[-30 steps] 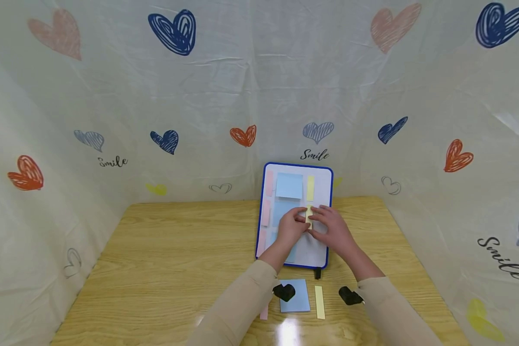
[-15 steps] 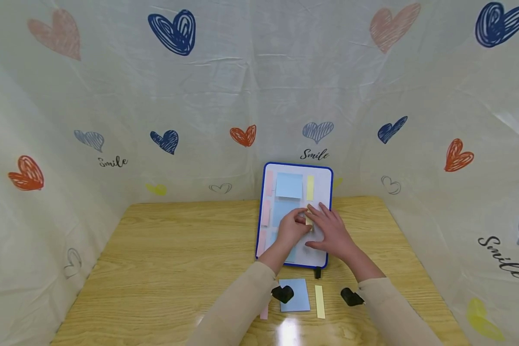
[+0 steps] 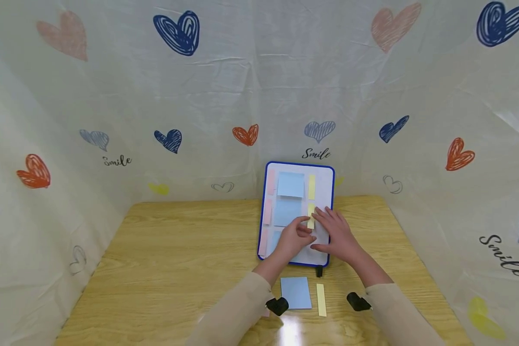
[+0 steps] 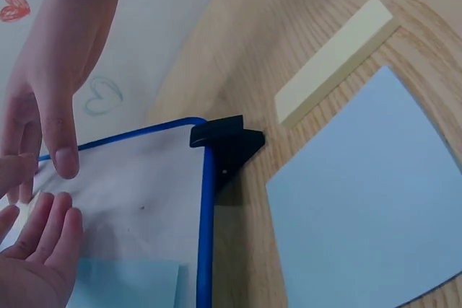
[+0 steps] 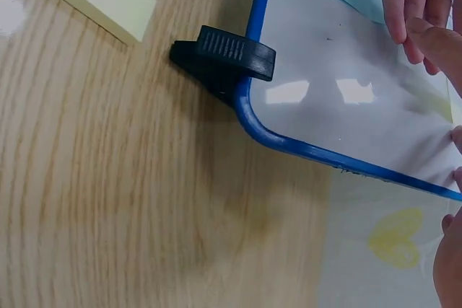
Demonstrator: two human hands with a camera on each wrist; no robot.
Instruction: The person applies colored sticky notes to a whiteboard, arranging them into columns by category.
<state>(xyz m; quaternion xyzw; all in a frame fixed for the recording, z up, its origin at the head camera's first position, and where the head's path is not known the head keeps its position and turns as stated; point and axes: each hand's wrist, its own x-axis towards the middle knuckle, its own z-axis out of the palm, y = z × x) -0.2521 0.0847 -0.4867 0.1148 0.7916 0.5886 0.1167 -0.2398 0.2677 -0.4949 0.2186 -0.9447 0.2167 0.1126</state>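
A blue-framed whiteboard (image 3: 323,250) leans against the backdrop. It bears pink strips (image 3: 267,211), blue square notes (image 3: 288,213) and two yellow sticky strips; the lower yellow strip (image 3: 311,216) lies between both hands. My left hand (image 3: 295,239) is just below and left of this strip, its fingers loosely bent and holding nothing visible. The right hand (image 3: 338,236) has its fingers extended, with fingertips at the strip's right edge; contact is hard to tell. In the left wrist view the right hand (image 4: 61,70) is above the left hand (image 4: 43,268).
A blue note pad (image 3: 296,293) and a yellow strip pad (image 3: 321,300) lie on the wooden table in front of the board. A black stand foot (image 3: 319,271) clips the board's lower edge. A pink pad (image 3: 265,313) is mostly hidden by the left sleeve.
The left hand has let go of the lower yellow strip and drawn slightly down, uncovering it. The right hand's pinch has opened, its thumb dropping away and its fingers shifting right.
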